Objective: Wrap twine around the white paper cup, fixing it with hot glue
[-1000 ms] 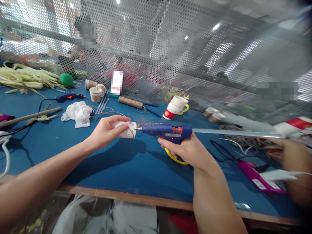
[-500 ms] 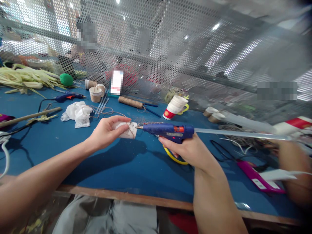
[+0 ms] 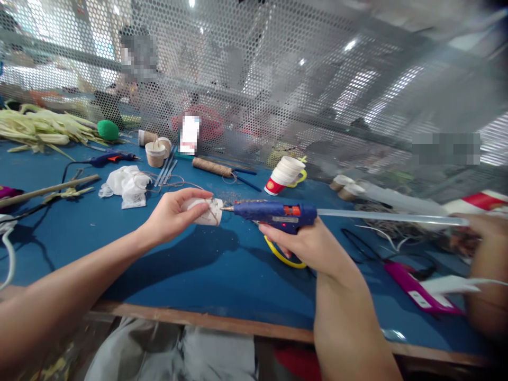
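My left hand [image 3: 177, 214] is closed around a small white paper cup [image 3: 212, 214], which lies on its side in the grip with a thin strand of twine on it. My right hand [image 3: 301, 241] grips a blue hot glue gun [image 3: 273, 211] with a red light showing. The gun's metal nozzle points left and meets the cup, or nearly so; I cannot tell if they touch. A long clear glue stick [image 3: 389, 216] sticks out of the gun's back. Beneath my right hand, a yellow handle [image 3: 283, 256] shows on the table, partly hidden.
Stacked paper cups [image 3: 283, 174] and a twine roll [image 3: 212, 166] stand behind my hands. White crumpled cloth [image 3: 127, 185], twine-wrapped cups [image 3: 155, 153] and another glue gun [image 3: 109, 157] lie left. A purple power strip [image 3: 416, 288] and a co-worker's arm [image 3: 486, 254] are at right.
My hands, the cup and the glue gun stay almost in place. At the right, the co-worker's arm has shifted right and slightly up.
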The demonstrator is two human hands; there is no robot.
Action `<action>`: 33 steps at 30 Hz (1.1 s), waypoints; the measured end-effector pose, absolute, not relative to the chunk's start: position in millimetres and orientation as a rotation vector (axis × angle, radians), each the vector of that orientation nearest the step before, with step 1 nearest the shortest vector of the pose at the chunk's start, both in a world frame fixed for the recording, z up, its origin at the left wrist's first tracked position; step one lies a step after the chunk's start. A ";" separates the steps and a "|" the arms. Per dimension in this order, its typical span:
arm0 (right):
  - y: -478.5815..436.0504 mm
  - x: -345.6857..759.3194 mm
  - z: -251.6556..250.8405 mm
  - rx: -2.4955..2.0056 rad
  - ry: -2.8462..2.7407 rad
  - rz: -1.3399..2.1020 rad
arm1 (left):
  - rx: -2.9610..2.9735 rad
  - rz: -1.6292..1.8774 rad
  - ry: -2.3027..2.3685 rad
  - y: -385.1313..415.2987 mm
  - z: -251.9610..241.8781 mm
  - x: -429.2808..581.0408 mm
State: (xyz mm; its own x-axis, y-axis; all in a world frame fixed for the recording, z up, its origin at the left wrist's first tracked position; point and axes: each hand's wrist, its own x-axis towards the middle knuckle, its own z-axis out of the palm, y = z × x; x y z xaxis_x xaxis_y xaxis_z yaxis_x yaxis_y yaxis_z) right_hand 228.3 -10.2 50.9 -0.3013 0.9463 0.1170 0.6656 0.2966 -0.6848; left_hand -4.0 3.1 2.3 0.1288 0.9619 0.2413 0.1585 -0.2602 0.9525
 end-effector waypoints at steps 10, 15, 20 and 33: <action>-8.1 229.3 46.4 -1.397 -2.029 0.843 | 1.495 1.209 1.106 3.9 2.7 -4.6; -9.5 228.3 49.4 -1.416 -2.059 0.824 | 1.420 1.217 1.088 5.4 1.1 -5.3; -6.7 227.5 46.6 -1.346 -2.012 0.808 | 1.488 1.230 1.061 4.7 0.9 -5.1; -11.0 227.8 52.7 -1.346 -1.964 0.790 | 1.910 1.438 1.012 -0.9 -0.3 -7.5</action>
State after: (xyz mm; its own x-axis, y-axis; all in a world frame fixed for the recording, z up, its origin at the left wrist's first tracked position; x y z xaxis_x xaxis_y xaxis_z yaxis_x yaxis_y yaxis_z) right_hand 227.8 -11.0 52.7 -0.2867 0.9450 0.1575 0.5725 0.3008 -0.7627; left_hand -7.5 -0.9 -0.3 0.1491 0.8195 0.5534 0.2448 -0.5728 0.7823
